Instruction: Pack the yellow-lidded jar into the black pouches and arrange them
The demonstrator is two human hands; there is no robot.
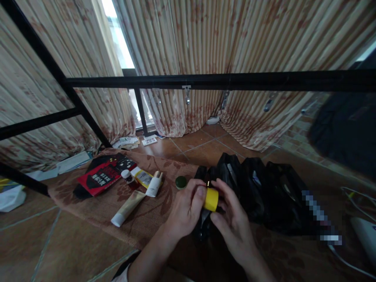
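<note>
Both my hands meet over a brown patterned mat (96, 203). My left hand (188, 209) and my right hand (232, 219) are closed round a small yellow cylinder (211, 199), a cap or small jar, held just in front of a black open pouch (232, 172). A dark part under the yellow piece is mostly hidden by my fingers. On the mat to the left lie a green round lid (181, 182), a white tube (128, 208), a white bottle with a gold cap (154, 184), a yellow sachet (143, 178) and a small dark jar (127, 176).
A red and black packet (102, 174) lies at the mat's far left. Black metal frame bars (205, 81) cross overhead and down the left. Striped curtains hang behind. Papers lie by the window. White cables (357, 205) and a white device (366, 231) are at the right.
</note>
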